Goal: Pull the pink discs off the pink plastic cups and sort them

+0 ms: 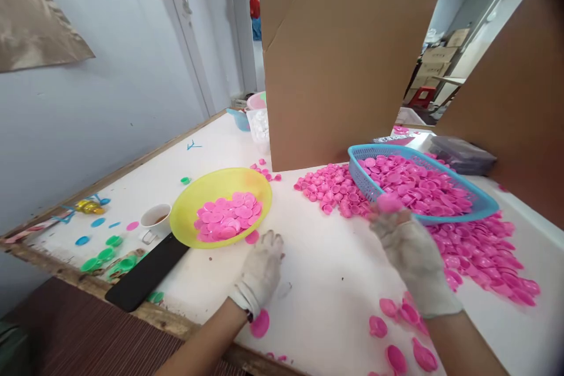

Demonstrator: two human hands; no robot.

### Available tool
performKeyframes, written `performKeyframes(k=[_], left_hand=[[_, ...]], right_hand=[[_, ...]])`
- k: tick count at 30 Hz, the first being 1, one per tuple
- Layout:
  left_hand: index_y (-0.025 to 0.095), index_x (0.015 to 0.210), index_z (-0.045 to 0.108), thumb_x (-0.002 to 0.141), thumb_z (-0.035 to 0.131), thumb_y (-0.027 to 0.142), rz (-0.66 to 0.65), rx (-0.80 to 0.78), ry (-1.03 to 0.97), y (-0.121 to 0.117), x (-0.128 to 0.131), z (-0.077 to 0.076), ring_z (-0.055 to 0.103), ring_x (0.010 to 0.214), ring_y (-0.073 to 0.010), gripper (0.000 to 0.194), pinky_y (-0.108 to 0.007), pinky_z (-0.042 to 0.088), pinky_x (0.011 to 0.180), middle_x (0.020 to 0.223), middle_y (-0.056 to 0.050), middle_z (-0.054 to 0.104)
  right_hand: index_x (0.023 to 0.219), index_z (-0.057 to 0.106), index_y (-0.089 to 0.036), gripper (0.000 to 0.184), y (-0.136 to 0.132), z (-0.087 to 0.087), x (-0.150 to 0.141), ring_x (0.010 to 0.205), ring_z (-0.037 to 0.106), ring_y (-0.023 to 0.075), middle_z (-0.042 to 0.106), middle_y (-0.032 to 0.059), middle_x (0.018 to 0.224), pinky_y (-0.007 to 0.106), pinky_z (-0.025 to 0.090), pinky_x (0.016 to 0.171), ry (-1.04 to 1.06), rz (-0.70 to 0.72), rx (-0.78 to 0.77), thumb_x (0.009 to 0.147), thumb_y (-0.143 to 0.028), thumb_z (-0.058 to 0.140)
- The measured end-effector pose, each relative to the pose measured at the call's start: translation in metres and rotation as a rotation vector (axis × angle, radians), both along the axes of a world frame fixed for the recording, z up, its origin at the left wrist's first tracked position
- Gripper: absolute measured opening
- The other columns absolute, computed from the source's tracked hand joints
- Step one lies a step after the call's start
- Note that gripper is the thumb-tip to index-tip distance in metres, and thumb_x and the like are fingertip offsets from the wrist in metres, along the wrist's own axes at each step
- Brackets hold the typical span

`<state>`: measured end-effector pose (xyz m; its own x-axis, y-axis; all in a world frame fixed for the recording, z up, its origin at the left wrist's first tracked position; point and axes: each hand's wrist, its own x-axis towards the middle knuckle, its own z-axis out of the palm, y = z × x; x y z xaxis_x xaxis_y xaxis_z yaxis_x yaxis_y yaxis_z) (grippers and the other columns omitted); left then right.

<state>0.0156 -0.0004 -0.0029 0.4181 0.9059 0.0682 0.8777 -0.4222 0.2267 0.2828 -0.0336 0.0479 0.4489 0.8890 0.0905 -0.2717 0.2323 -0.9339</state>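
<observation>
My left hand (259, 267), in a whitish glove, rests on the white table just right of a yellow bowl (183, 211). Its fingers are curled downward, hiding whatever is under them. Pink discs (227, 217) lie in that bowl. One loose disc (252, 237) is beside my left fingertips, and another pink disc (259, 324) sits by the wrist. My right hand (409, 255), also gloved and blurred by motion, has a round pink plastic piece (390, 202) at its closed fingertips. It is in front of a blue basket (365, 179) filled with pink pieces (418, 185).
Small pink cups (335, 188) are heaped left of the basket, and more pink pieces (484, 258) spread to its right. A cardboard sheet (339, 70) stands behind. On the left are a white cup (155, 215), a black phone-like slab (147, 273) and green pieces (106, 255).
</observation>
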Motion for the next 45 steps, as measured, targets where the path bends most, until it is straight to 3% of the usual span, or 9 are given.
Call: performKeyframes(k=[3, 7, 11, 15, 22, 26, 34, 40, 45], left_hand=[[0.007, 0.118, 0.052, 0.082, 0.041, 0.004, 0.134, 0.051, 0.254, 0.004, -0.021, -0.012, 0.047, 0.118, -0.0315, 0.038, -0.049, 0.037, 0.098, 0.124, -0.023, 0.052], [0.009, 0.125, 0.049, 0.077, 0.048, 0.006, -0.02, -0.027, 0.23, -0.001, -0.015, -0.017, 0.043, 0.124, -0.0282, 0.048, -0.041, 0.033, 0.105, 0.129, -0.018, 0.051], [0.012, 0.115, 0.055, 0.059, 0.062, 0.011, -0.112, -0.177, 0.108, -0.004, 0.009, -0.002, 0.051, 0.11, -0.0274, 0.057, -0.036, 0.039, 0.098, 0.124, -0.015, 0.052], [0.016, 0.083, 0.062, 0.051, 0.064, 0.005, -0.094, -0.207, 0.049, 0.005, 0.021, 0.007, 0.054, 0.096, -0.027, 0.033, -0.035, 0.042, 0.085, 0.099, -0.011, 0.059], [0.016, 0.07, 0.059, 0.072, 0.05, 0.01, 0.046, -0.29, -0.307, 0.023, 0.034, 0.003, 0.055, 0.075, -0.0177, 0.011, -0.03, 0.04, 0.07, 0.081, -0.007, 0.06], [0.016, 0.063, 0.054, 0.075, 0.048, 0.02, 0.048, -0.668, -0.839, 0.022, 0.064, 0.013, 0.054, 0.058, -0.0147, 0.014, -0.028, 0.042, 0.06, 0.056, -0.001, 0.053], [0.011, 0.078, 0.062, 0.068, 0.059, 0.031, 0.004, -1.089, -1.237, 0.022, 0.082, 0.009, 0.059, 0.059, -0.0123, 0.023, -0.026, 0.05, 0.063, 0.064, -0.003, 0.061], [0.008, 0.08, 0.063, 0.063, 0.071, 0.029, 0.06, -1.225, -1.341, 0.027, 0.076, 0.001, 0.059, 0.06, -0.0126, 0.029, -0.024, 0.047, 0.06, 0.067, -0.006, 0.064], [0.01, 0.082, 0.063, 0.074, 0.06, 0.032, 0.001, -1.213, -1.297, 0.024, 0.075, 0.005, 0.059, 0.06, -0.0132, 0.024, -0.028, 0.048, 0.065, 0.068, -0.005, 0.063]], right_hand=[[0.105, 0.053, -0.026, 0.033, 0.019, 0.01, 0.015, 0.083, 0.067, 0.0169, 0.064, 0.0032, 0.106, 0.032, 0.054, 0.071, 0.039, -0.054, 0.095, 0.074, -0.036, 0.061], [0.12, 0.045, -0.019, 0.04, 0.054, -0.025, -0.004, 0.069, 0.064, 0.0164, 0.061, 0.0071, 0.099, 0.032, 0.052, 0.062, -0.715, 0.012, -0.137, 0.081, -0.028, 0.044], [0.094, 0.061, -0.016, 0.027, 0.091, -0.065, -0.031, 0.089, 0.059, 0.0233, 0.059, 0.0106, 0.098, 0.035, 0.047, 0.08, -0.966, -0.042, -0.185, 0.069, -0.012, 0.054], [0.072, 0.058, -0.02, 0.017, 0.104, -0.078, -0.038, 0.083, 0.058, 0.0205, 0.059, 0.0081, 0.091, 0.03, 0.044, 0.075, -1.092, -0.062, -0.212, 0.067, -0.003, 0.055], [0.059, 0.05, -0.021, 0.021, 0.053, -0.074, -0.034, 0.058, 0.052, 0.0144, 0.053, -0.0009, 0.059, 0.023, 0.039, 0.055, -1.103, 0.093, -0.17, 0.079, -0.014, 0.046], [0.073, 0.054, -0.02, 0.017, 0.017, -0.069, -0.037, 0.073, 0.055, 0.0167, 0.057, 0.0025, 0.075, 0.027, 0.044, 0.067, -1.078, 0.085, -0.065, 0.086, -0.02, 0.042], [0.075, 0.054, -0.02, 0.023, 0.005, -0.079, -0.029, 0.076, 0.056, 0.0178, 0.056, 0.0039, 0.078, 0.03, 0.048, 0.069, -1.122, 0.119, 0.097, 0.072, -0.004, 0.039], [0.082, 0.055, -0.022, 0.029, 0.006, -0.073, -0.023, 0.084, 0.058, 0.019, 0.058, 0.0049, 0.086, 0.033, 0.05, 0.076, -1.182, 0.335, 0.119, 0.072, -0.001, 0.037], [0.089, 0.05, -0.021, 0.019, 0.0, -0.068, -0.03, 0.084, 0.057, 0.0214, 0.057, 0.0062, 0.091, 0.035, 0.05, 0.074, -1.187, 0.292, 0.048, 0.074, -0.009, 0.052]])
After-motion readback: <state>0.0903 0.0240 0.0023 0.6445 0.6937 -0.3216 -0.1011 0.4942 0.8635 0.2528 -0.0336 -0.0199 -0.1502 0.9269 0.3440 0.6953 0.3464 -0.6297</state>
